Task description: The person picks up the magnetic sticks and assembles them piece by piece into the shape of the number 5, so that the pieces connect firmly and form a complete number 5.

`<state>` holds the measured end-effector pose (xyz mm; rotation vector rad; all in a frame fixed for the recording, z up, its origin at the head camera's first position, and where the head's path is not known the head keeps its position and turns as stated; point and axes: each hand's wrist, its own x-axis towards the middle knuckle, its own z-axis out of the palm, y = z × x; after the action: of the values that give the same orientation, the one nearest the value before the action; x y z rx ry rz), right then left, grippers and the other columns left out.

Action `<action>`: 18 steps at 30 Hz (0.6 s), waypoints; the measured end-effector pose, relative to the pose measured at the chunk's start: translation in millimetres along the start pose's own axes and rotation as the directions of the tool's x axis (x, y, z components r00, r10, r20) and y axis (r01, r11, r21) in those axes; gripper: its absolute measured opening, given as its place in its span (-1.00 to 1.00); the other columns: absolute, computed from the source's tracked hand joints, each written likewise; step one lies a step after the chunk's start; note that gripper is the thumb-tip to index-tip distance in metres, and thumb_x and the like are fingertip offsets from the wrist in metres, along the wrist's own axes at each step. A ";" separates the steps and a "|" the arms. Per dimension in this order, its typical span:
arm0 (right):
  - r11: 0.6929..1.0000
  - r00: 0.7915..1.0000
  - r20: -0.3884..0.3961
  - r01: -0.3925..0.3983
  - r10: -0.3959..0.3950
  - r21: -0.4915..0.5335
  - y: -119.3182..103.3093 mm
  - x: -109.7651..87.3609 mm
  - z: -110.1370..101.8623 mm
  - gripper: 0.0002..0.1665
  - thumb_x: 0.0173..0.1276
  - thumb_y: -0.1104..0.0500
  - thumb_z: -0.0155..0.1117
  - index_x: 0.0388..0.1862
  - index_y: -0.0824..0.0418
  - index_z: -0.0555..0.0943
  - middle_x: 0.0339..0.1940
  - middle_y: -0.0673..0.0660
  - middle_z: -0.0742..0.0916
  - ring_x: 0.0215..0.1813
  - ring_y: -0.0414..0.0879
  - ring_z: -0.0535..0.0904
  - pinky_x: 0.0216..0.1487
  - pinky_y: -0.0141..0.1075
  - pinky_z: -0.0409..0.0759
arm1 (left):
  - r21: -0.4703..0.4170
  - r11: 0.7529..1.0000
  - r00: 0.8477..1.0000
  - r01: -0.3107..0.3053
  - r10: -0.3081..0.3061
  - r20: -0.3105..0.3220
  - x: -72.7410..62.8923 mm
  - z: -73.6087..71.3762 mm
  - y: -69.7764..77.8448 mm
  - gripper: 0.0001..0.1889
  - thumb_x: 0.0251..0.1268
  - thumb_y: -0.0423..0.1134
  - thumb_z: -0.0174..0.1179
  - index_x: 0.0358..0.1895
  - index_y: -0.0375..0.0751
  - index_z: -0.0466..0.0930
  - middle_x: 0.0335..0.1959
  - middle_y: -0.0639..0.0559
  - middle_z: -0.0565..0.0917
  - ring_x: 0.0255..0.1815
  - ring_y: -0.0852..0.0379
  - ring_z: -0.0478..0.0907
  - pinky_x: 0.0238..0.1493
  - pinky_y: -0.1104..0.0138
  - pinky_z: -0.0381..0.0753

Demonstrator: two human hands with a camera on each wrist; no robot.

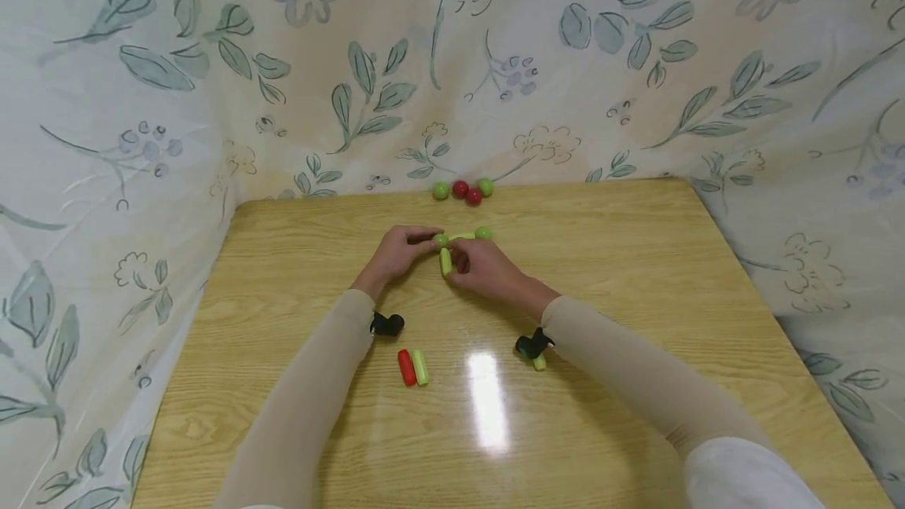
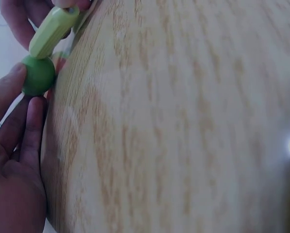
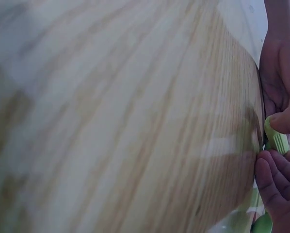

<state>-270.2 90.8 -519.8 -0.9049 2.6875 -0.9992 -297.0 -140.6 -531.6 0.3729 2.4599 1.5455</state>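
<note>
Green ball (image 1: 441, 241) is pinched btwn thumb + fingers of L hand (image 1: 401, 248), prob to keep it steady. At its 6 o'clock, end touching, pale stick (image 1: 445, 261) is pinched by R hand (image 1: 486, 266), prob for alignment. 2nd stick (image 1: 463, 236) is laid at 3 o'clock.

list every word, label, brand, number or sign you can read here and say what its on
None: no readable text shows in any view.
The green ball and green stick between the hands show no lettering.
The patterned cloth shows only drawn flowers, leaves and berries.
The black wrist cameras are too small and dark to tell whether they carry markings.
</note>
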 end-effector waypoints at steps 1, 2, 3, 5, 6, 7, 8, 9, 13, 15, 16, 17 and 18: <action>1.000 1.000 -0.001 0.000 0.000 0.003 -0.6 -0.2 -0.2 -0.41 0.43 0.19 0.54 0.36 0.37 0.62 -0.14 0.04 0.80 -0.15 -0.17 0.71 -0.04 -0.27 0.72 | 0.001 1.000 1.000 0.001 -0.001 0.000 0.2 -0.1 -0.2 -0.66 0.60 -0.17 0.36 0.31 -0.12 0.77 0.29 -0.02 0.75 0.39 0.01 0.60 0.48 0.09 0.47; 1.000 1.000 -0.002 0.000 0.000 0.005 -1.2 -0.6 -0.4 -0.42 0.43 0.19 0.54 0.35 0.37 0.62 -0.13 0.04 0.80 -0.15 -0.17 0.71 -0.04 -0.27 0.72 | 0.001 1.000 1.000 0.002 -0.002 0.001 0.4 -0.2 -0.4 -0.66 0.60 -0.17 0.36 0.31 -0.12 0.77 0.29 -0.02 0.74 0.39 0.01 0.60 0.48 0.09 0.47; 1.000 1.000 -0.005 0.003 -0.003 0.007 -1.7 -1.0 -0.5 -0.42 0.43 0.19 0.54 0.35 0.38 0.63 -0.12 0.05 0.80 -0.15 -0.17 0.71 -0.04 -0.26 0.72 | 0.001 1.000 1.000 0.003 -0.003 0.001 0.5 -0.4 -0.4 -0.66 0.60 -0.17 0.36 0.31 -0.12 0.77 0.29 -0.02 0.74 0.39 0.01 0.60 0.48 0.10 0.47; 1.000 1.000 -0.013 0.010 -0.009 0.010 -2.3 -1.7 -0.2 -0.44 0.44 0.20 0.54 0.34 0.38 0.63 -0.11 0.07 0.81 -0.15 -0.16 0.72 -0.04 -0.26 0.72 | 0.000 1.000 1.000 0.004 -0.004 0.004 0.5 -0.3 0.0 -0.66 0.60 -0.18 0.35 0.31 -0.13 0.77 0.30 -0.02 0.74 0.39 0.01 0.60 0.47 0.10 0.48; 1.000 1.000 -0.018 0.014 -0.014 0.011 -2.5 -2.0 0.1 -0.45 0.44 0.21 0.54 0.33 0.39 0.64 -0.10 0.07 0.81 -0.15 -0.16 0.73 -0.04 -0.26 0.73 | 0.000 1.000 1.000 0.005 -0.005 0.006 0.6 -0.2 0.2 -0.66 0.60 -0.18 0.35 0.31 -0.13 0.77 0.30 -0.02 0.74 0.38 0.01 0.60 0.47 0.11 0.48; 1.000 1.000 -0.022 0.017 -0.017 0.013 -2.7 -2.4 0.4 -0.45 0.45 0.21 0.54 0.33 0.39 0.64 -0.10 0.08 0.81 -0.15 -0.15 0.73 -0.04 -0.25 0.73 | -0.001 1.000 1.000 0.005 -0.005 0.008 0.6 -0.1 0.3 -0.66 0.60 -0.19 0.35 0.32 -0.13 0.76 0.30 -0.03 0.74 0.38 0.00 0.61 0.47 0.11 0.49; 1.000 0.999 -0.025 0.021 -0.021 0.011 -2.7 -2.8 0.7 -0.46 0.45 0.21 0.53 0.33 0.39 0.64 -0.10 0.08 0.82 -0.14 -0.15 0.73 -0.04 -0.25 0.73 | 0.000 1.000 1.000 0.005 -0.005 0.009 0.7 -0.1 0.2 -0.66 0.61 -0.19 0.35 0.32 -0.13 0.76 0.30 -0.03 0.74 0.38 0.00 0.61 0.46 0.11 0.49; 1.000 0.999 -0.029 0.024 -0.023 0.009 -2.7 -3.1 1.1 -0.46 0.45 0.22 0.53 0.33 0.39 0.64 -0.09 0.09 0.82 -0.14 -0.15 0.73 -0.04 -0.25 0.73 | 0.003 1.000 1.000 0.006 -0.006 0.010 0.7 0.0 0.1 -0.66 0.61 -0.19 0.34 0.32 -0.13 0.76 0.30 -0.03 0.74 0.38 0.00 0.61 0.46 0.11 0.49; 1.000 0.999 -0.034 0.023 -0.023 -0.006 -2.4 -4.1 2.3 -0.46 0.47 0.21 0.53 0.34 0.37 0.63 -0.08 0.08 0.82 -0.12 -0.16 0.73 -0.03 -0.27 0.72 | 0.014 1.000 1.000 0.007 -0.007 0.012 1.3 0.2 -1.3 -0.66 0.61 -0.18 0.34 0.33 -0.13 0.76 0.30 -0.03 0.74 0.38 0.00 0.61 0.46 0.11 0.49; 1.000 0.999 -0.035 0.019 -0.019 -0.007 -2.4 -4.3 2.3 -0.46 0.47 0.21 0.53 0.35 0.37 0.64 -0.08 0.08 0.81 -0.12 -0.16 0.73 -0.03 -0.28 0.72 | 0.019 1.000 1.000 0.005 -0.005 0.008 1.8 0.4 -1.8 -0.66 0.61 -0.16 0.35 0.32 -0.12 0.76 0.30 -0.02 0.74 0.38 0.01 0.61 0.46 0.11 0.49; 1.000 0.999 -0.036 0.016 -0.016 -0.008 -2.4 -4.3 2.2 -0.46 0.47 0.20 0.53 0.35 0.37 0.64 -0.08 0.07 0.81 -0.11 -0.16 0.72 -0.03 -0.28 0.72 | 0.020 1.000 1.000 0.003 -0.004 0.005 2.1 0.6 -1.9 -0.66 0.61 -0.16 0.35 0.32 -0.12 0.76 0.30 -0.01 0.74 0.37 0.01 0.61 0.46 0.11 0.49; 1.000 0.999 -0.036 0.014 -0.014 -0.009 -2.8 -4.3 2.0 -0.45 0.47 0.20 0.54 0.35 0.37 0.64 -0.08 0.08 0.81 -0.11 -0.15 0.72 -0.03 -0.27 0.72 | 0.021 1.000 1.000 0.003 -0.003 0.002 2.5 0.8 -2.1 -0.66 0.60 -0.15 0.35 0.32 -0.12 0.77 0.30 -0.01 0.74 0.37 0.01 0.61 0.46 0.11 0.49; 1.000 0.999 -0.037 0.014 -0.014 -0.010 -2.7 -4.2 1.8 -0.45 0.47 0.20 0.54 0.35 0.37 0.64 -0.09 0.08 0.81 -0.11 -0.15 0.72 -0.03 -0.27 0.71 | 0.020 1.000 1.000 0.001 -0.001 0.000 2.8 1.1 -2.2 -0.66 0.60 -0.15 0.36 0.31 -0.11 0.77 0.29 -0.01 0.74 0.37 0.01 0.61 0.46 0.11 0.49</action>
<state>-264.9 90.6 -519.8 -0.9174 2.7218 -1.0169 -299.5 -139.7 -534.2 0.3750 2.4772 1.5215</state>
